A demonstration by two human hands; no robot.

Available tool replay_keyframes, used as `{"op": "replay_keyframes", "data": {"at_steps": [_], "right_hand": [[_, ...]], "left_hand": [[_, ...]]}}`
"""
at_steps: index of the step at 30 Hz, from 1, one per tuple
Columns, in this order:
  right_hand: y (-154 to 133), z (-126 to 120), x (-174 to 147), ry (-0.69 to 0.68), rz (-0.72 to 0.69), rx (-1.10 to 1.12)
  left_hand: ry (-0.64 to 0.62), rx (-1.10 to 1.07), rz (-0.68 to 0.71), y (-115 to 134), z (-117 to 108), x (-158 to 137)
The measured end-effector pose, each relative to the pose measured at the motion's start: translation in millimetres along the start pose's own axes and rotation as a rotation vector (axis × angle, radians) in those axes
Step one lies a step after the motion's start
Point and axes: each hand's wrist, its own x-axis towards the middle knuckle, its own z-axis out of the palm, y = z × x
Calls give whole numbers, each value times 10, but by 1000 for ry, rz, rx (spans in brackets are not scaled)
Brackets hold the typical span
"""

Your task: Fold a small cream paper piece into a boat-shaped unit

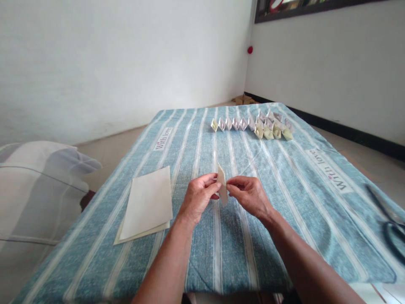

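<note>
A small folded piece of cream paper (222, 185) stands on edge between my two hands, above the middle of the table. My left hand (201, 192) pinches it from the left, thumb on the near face and fingers behind. From the right, my right hand (248, 193) closes thumb and forefinger on the paper's right edge. Left of my left hand lies a short stack of cream paper sheets (147, 202), the lower one sticking out a little. Several folded paper boats (243, 123), whitish and pale yellow, stand in rows toward the far right.
A blue and white striped tablecloth (190, 147) covers the table. Black-handled scissors (394, 228) lie at the right edge, partly out of frame. Draped checked cloth (41, 190) is beside the table on the left. White walls (126, 55) rise behind.
</note>
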Motion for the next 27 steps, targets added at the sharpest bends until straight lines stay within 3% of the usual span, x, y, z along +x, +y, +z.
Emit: {"op": "replay_keyframes", "data": {"at_steps": [15, 27], "right_hand": [[-34, -28, -3, 27, -2, -80], [-31, -77, 11, -33, 68, -45]], "left_hand": [[77, -38, -26, -69, -7, 30], [-33, -95, -80, -66, -80, 40]]}}
